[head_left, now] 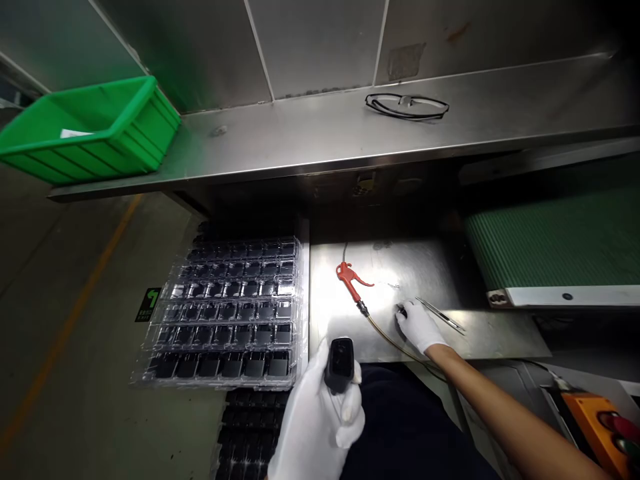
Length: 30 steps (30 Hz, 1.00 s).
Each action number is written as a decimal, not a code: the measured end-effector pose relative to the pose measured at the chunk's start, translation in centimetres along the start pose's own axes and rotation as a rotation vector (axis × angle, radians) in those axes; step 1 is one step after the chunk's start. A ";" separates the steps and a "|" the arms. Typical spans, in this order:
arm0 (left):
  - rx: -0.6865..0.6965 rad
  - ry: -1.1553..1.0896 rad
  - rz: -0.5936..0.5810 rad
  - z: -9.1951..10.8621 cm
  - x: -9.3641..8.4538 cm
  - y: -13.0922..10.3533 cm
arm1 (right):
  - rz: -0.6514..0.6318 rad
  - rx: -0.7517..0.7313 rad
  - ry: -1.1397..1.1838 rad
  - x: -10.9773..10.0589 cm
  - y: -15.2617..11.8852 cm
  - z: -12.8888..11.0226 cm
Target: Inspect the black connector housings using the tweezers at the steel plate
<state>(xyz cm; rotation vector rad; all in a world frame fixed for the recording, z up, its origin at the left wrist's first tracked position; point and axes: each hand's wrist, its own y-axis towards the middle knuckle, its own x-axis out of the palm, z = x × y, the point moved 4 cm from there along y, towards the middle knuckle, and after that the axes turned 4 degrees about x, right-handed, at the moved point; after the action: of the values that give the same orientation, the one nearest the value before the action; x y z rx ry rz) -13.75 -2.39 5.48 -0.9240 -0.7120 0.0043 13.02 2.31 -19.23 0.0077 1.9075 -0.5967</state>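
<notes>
Nearest the lens, the left hand [320, 420], in a white glove, wraps its fingers [350, 410] around a small black part [340, 363] and holds it upright, its glossy face turned up toward the camera. Just left of those fingers lies a stack of clear trays [225, 310] filled with rows of similar dark parts, and a black tray [250, 427] of more parts sits below the stack, beside the wrist.

Further out, the right hand [417, 325], also gloved, rests palm down on the steel table [475, 333], fingers pressed together and curled over something small and dark; what it is cannot be told. Metal tweezers [440, 315] lie just beside those fingers on the outer side, touching or nearly touching the glove. A red air gun [351, 280] lies on the table between the two hands, its hose [385, 337] trailing back past the right wrist.

Beyond the right hand runs a green conveyor belt [555, 243]. On the shelf [300, 137] above sit a green bin [95, 130] and a loop of black cable [406, 107].
</notes>
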 end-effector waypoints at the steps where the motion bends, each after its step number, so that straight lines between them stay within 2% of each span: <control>1: -0.030 0.002 -0.011 0.0 0.3 -0.1 | -0.008 0.003 -0.002 0.1 0.0 -0.1; 7: -0.099 -0.031 0.004 -0.6 2.3 -0.6 | -0.037 -0.025 -0.007 0.0 0.3 -0.2; 11: -0.059 -0.087 -0.027 -2.0 3.5 -0.3 | -0.055 -0.080 0.003 0.1 0.6 0.6; 17: 0.036 -0.234 -0.166 -5.1 5.9 0.3 | -0.087 -0.161 0.011 -0.6 0.5 1.5; 25: 0.052 -0.444 -0.289 -8.5 9.0 0.1 | -0.154 -0.228 -0.015 -1.0 0.5 2.4; 27: 0.062 -0.489 -0.266 -9.2 9.5 0.0 | -0.150 -0.242 -0.019 -1.3 0.4 2.6; 30: 0.043 -0.556 -0.162 -10.0 9.9 -0.1 | -0.110 -0.272 -0.013 -2.4 -0.3 3.3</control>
<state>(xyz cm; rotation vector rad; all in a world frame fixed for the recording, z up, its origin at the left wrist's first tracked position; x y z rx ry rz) -0.52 -6.75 7.13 -0.8254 -1.2958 0.1370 16.78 1.39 -17.99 -0.2768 1.9712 -0.4042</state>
